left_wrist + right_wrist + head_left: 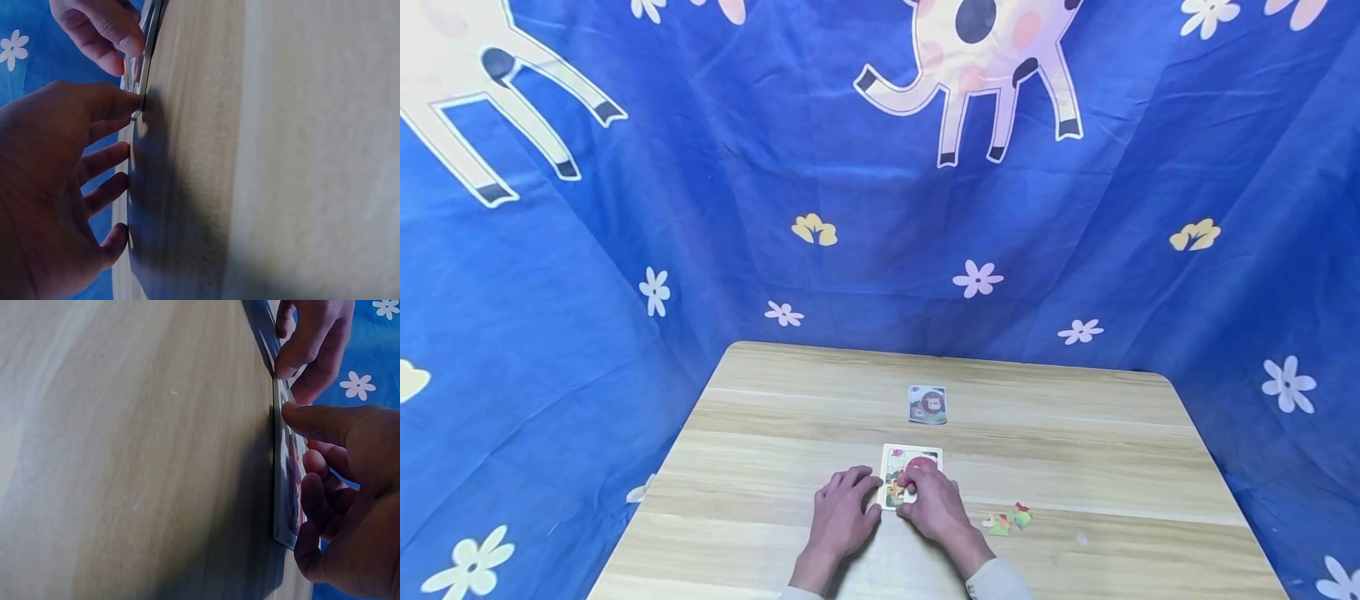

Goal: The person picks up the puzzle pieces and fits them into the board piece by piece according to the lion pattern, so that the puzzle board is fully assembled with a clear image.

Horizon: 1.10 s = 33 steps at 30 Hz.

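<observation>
A small framed jigsaw puzzle (891,473) with a light border lies on the table, its picture part-covered by my right hand (934,505). In the right wrist view the right thumb (312,420) rests at the near border, and the bent fingers touch the picture surface; no piece shows between them. My left hand (844,515) lies at the puzzle's left side, its thumb (115,100) against the frame's edge and the other fingers spread on the table. A pale bare patch shows in the frame beside the right fingers.
Several loose jigsaw pieces (1009,521) lie to the right of the right hand. Behind the puzzle lies a lion picture card (928,404). The wooden table (760,467) is backed by a blue patterned cloth (880,183) on three sides.
</observation>
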{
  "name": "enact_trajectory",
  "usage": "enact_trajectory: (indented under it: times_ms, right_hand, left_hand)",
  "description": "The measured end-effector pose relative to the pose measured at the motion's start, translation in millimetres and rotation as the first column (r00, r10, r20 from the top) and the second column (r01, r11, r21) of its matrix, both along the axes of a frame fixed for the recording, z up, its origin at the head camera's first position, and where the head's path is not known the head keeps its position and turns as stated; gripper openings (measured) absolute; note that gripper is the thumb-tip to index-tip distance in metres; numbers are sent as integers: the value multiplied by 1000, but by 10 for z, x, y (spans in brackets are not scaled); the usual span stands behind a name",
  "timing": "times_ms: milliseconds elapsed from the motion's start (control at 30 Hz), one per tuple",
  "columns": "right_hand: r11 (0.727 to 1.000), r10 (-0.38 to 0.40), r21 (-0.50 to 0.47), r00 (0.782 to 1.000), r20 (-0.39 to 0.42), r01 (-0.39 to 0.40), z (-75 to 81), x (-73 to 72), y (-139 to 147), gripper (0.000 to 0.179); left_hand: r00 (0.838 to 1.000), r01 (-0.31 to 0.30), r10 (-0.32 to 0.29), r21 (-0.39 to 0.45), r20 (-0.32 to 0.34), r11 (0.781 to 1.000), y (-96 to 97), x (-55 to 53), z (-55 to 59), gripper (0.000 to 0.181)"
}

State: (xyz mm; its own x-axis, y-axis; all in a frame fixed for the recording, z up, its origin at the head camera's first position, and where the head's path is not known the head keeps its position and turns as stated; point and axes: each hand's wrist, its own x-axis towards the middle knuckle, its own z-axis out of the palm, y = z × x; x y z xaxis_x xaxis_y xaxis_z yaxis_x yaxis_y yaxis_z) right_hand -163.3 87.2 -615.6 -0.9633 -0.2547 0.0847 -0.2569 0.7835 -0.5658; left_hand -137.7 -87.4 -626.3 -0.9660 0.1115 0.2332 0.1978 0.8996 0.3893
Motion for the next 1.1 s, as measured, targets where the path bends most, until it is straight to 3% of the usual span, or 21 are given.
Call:
enact_trajectory:
  times_ms: [600, 1100]
  right_hand:
    - [999, -29, 30, 999, -17, 29, -18, -5, -43, 33]
    - [991, -1, 131, 991, -135, 19, -32, -5, -96, 23]
  left_hand:
    - [1000, 7, -7, -6, 24, 1000, -2, 13, 35, 34]
    - [1000, 5, -4, -7, 27, 1000, 3, 10, 47, 33]
